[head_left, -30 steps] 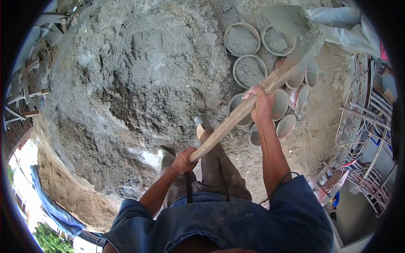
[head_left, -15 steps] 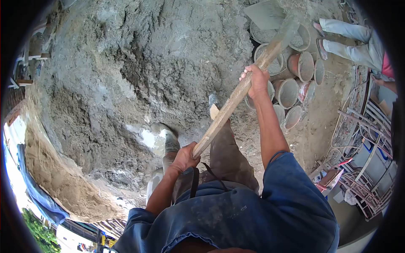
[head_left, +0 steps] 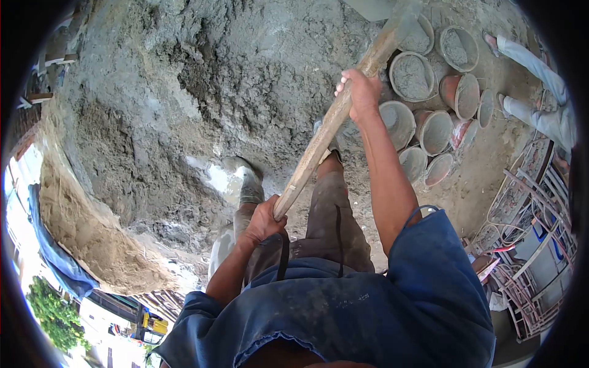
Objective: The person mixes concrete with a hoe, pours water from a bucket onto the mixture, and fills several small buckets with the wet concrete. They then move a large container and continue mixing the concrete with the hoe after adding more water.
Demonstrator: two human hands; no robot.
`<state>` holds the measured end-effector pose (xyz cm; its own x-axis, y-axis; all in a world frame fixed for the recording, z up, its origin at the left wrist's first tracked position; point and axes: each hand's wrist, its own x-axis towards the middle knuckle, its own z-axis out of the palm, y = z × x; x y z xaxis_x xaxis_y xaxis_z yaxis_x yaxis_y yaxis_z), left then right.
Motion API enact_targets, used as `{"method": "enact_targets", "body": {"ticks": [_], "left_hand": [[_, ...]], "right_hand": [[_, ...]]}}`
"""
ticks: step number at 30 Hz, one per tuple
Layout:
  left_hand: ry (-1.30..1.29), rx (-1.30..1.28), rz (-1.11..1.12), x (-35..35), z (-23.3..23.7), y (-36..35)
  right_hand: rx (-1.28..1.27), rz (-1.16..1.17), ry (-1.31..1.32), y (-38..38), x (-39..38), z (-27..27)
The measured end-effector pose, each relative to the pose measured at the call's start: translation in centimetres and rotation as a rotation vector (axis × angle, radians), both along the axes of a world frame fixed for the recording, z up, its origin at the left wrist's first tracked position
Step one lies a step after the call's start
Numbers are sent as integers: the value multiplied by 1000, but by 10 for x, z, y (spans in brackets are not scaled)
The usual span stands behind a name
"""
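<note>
Both hands are closed around the long wooden handle of a hoe [head_left: 322, 140], which slants from near my waist up to the upper right. My left hand [head_left: 264, 221] grips the lower end of the handle. Farther up, my right hand [head_left: 361, 93] is wrapped round it, beside the buckets. The hoe's flat grey blade [head_left: 373, 8] shows only in part at the top edge. Wet grey mortar [head_left: 251, 92] spreads over the ground beyond my feet. Close to the blade stand a bucket of mortar [head_left: 411, 76] and another filled bucket [head_left: 457, 49].
Several more buckets, including a grey-coated one [head_left: 435, 133], cluster on the right. A co-worker's legs [head_left: 540, 73] are at the far right. Metal frames [head_left: 534, 245] are piled at lower right. A sand heap [head_left: 92, 236] and a blue tarp [head_left: 58, 257] lie left.
The handle and both hands have shifted slightly up and left in view. The blade is now mostly out of frame. The buckets appear lower and farther right, and the co-worker's legs have shifted.
</note>
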<state>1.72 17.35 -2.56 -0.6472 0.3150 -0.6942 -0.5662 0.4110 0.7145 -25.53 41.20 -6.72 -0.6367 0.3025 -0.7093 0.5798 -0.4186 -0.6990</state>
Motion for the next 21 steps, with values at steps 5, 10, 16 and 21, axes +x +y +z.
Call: {"method": "enact_targets", "body": {"ticks": [5, 10, 16, 21], "left_hand": [[-52, -120, 93, 30, 12, -58], [-581, 56, 366, 13, 120, -73], [-436, 488, 401, -48, 182, -31], [-392, 890, 366, -132, 208, 30]], "right_hand": [[12, 208, -216, -106, 20, -99], [-18, 313, -445, -190, 86, -148], [-386, 553, -453, -112, 44, -86], [-515, 440, -410, -25, 2, -32]]}}
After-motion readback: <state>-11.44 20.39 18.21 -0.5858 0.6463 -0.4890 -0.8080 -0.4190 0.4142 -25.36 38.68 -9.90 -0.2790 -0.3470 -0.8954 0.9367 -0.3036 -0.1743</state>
